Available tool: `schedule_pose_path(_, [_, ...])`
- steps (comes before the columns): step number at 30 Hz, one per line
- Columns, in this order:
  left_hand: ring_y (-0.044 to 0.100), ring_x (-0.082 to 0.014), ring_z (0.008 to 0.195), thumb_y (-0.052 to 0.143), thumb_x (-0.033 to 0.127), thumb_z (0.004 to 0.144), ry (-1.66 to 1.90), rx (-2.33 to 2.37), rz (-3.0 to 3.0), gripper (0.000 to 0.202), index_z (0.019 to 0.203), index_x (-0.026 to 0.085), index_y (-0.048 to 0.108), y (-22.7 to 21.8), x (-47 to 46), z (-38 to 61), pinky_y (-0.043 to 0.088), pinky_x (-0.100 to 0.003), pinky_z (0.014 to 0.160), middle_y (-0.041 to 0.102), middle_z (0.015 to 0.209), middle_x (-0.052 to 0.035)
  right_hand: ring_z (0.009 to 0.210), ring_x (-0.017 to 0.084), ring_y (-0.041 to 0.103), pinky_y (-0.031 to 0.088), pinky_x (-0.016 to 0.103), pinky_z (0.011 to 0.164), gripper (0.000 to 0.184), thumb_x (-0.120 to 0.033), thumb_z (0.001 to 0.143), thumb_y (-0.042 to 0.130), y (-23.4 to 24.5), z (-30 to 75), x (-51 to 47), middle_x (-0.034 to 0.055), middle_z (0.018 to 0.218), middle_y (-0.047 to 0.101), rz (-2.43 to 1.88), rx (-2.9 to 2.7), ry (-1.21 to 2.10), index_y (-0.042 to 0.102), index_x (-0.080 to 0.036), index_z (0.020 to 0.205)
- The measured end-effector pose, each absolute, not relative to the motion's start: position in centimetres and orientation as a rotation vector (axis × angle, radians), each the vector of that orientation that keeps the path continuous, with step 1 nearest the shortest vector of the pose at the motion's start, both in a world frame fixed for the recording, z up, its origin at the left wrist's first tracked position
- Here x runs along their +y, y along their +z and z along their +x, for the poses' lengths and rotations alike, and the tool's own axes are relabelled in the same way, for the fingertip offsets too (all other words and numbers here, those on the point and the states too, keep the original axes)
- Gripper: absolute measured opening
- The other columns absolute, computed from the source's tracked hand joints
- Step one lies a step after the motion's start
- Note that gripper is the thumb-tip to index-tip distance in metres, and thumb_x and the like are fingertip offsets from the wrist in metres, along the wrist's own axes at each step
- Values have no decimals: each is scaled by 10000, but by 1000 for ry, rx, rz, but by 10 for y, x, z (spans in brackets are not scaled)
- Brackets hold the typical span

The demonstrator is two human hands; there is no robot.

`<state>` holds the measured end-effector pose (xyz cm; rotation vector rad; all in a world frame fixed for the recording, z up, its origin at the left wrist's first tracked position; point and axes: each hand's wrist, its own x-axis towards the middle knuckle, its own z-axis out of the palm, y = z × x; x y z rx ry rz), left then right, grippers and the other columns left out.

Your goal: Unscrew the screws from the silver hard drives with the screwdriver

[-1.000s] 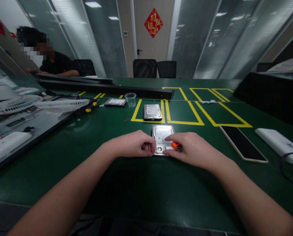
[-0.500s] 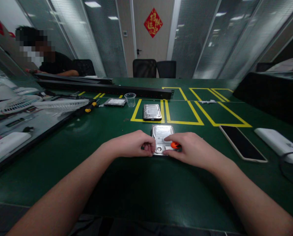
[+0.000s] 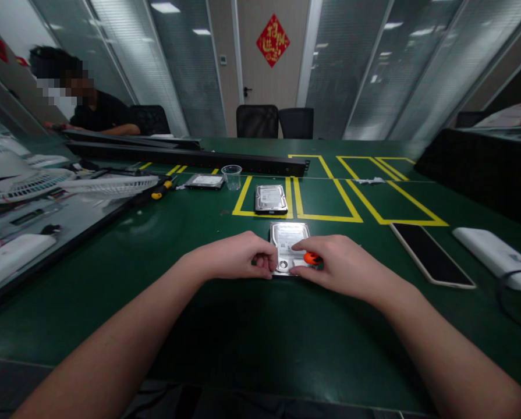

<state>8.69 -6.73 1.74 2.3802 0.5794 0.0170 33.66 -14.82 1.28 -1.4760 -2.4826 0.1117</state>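
A silver hard drive point(image 3: 289, 237) lies flat on the green table, label side up, between my hands. My left hand point(image 3: 249, 256) is closed at its left edge, fingers curled and thumb near the lower corner, steadying it. Over the drive's right side, my right hand point(image 3: 334, 259) is closed around an orange-and-black screwdriver point(image 3: 312, 258). Only part of the handle shows; the tip is hidden. Just beyond lies a second hard drive point(image 3: 271, 199) inside a yellow-taped rectangle. A third drive point(image 3: 205, 181) rests farther left, beside a clear plastic cup point(image 3: 231, 177).
A phone point(image 3: 432, 256) and a white power bank point(image 3: 498, 256) with a cable lie at right. Left are a yellow-and-black screwdriver point(image 3: 162, 188) and a tray point(image 3: 81, 224) with white fan parts. Long black bars point(image 3: 190, 156) lie farther back. A person point(image 3: 98, 110) sits at far left.
My hands, the hard drive and the screwdriver hold the same positions. The person at far left has shifted their head slightly.
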Motion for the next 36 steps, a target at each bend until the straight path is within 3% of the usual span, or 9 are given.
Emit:
schedule_pose_path(10, [680, -128, 791, 772, 178, 877, 30, 574, 2353, 135, 998, 178, 712, 16, -67, 86, 499, -228, 702, 719, 863, 5, 861, 261, 760, 523, 360, 741, 305, -432, 958, 683, 17, 336, -151, 85, 999, 811, -1426, -2462, 109, 763, -202, 1142])
schedule_pose_path(18, [693, -140, 792, 820, 158, 822, 70, 550, 2305, 421, 1208, 211, 660, 9, -61, 83, 487, -248, 728, 726, 862, 20, 784, 191, 704, 523, 337, 745, 207, -353, 943, 717, 27, 337, -161, 61, 909, 769, -1132, -2091, 77, 745, -178, 1050])
schedule_pose_path(21, [686, -144, 789, 846, 197, 813, 78, 556, 2309, 620, 1386, 247, 615, 3, -57, 82, 475, -256, 737, 717, 864, 25, 693, 164, 596, 444, 320, 625, 177, -361, 983, 644, 28, 341, -162, 37, 810, 683, -1044, -1830, 253, 730, -207, 967])
schedule_pose_path(25, [679, -148, 799, 862, 248, 813, 66, 580, 2286, 766, 1511, 242, 546, 0, -56, 83, 474, -261, 743, 710, 873, 16, 591, 164, 459, 328, 325, 519, 333, -463, 982, 526, 38, 339, -162, 25, 673, 536, -731, -1401, 716, 695, -219, 831])
schedule_pose_path(33, [677, -140, 753, 891, 280, 784, 131, 535, 2273, 783, 1497, 203, 577, -6, -55, 87, 474, -234, 708, 704, 837, 10, 504, 135, 356, 300, 305, 504, 361, -399, 1008, 432, 71, 298, -165, 5, 603, 457, -590, -1238, 1070, 631, -233, 755])
schedule_pose_path(36, [678, -143, 740, 890, 272, 782, 139, 545, 2324, 740, 1459, 182, 608, -6, -55, 89, 478, -236, 703, 708, 820, 8, 484, 130, 344, 305, 305, 506, 327, -415, 1000, 469, 68, 276, -161, -9, 597, 464, -571, -1302, 1085, 583, -242, 747])
